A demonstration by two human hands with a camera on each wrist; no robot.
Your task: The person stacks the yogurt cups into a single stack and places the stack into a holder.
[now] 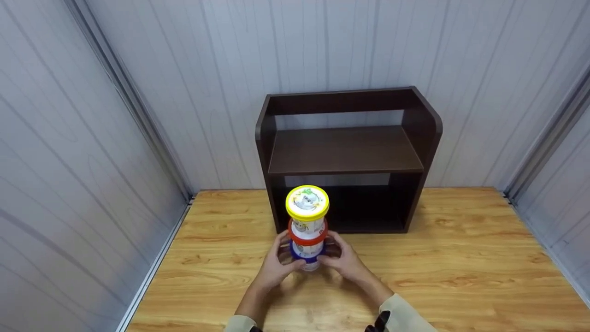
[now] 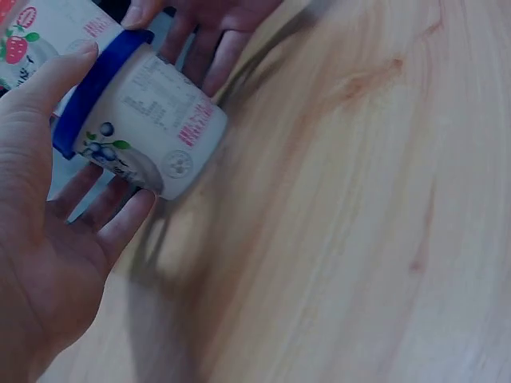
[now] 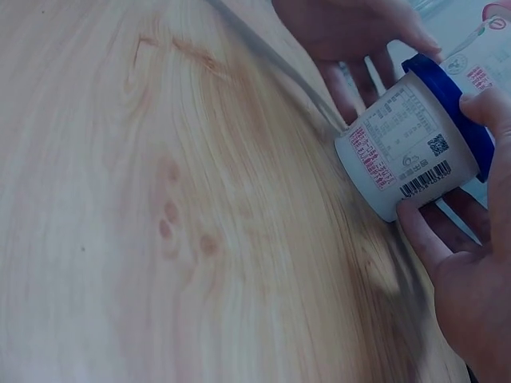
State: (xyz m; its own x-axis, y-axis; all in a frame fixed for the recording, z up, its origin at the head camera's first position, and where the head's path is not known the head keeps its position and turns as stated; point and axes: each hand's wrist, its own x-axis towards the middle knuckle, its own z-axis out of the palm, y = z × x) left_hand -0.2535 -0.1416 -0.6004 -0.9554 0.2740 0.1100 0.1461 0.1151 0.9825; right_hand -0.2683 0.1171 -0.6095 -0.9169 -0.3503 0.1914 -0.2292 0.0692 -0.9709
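Three white tubs stand stacked at the middle of the table. On top is the yellow-lidded tub, below it the red-lidded tub, and lowest the blue-lidded tub, printed with blueberries. My left hand grips the blue-lidded tub from the left, thumb at its lid and fingers bent round its side. From the right, my right hand holds the same tub in a matching way. A barcode shows on that tub in the right wrist view, where its base is close over the wood.
Just behind the stack stands a dark brown two-level shelf, its lower compartment partly hidden by the tubs. The wood-grain table spreads to both sides. Pale panelled walls enclose it at the back, left and right.
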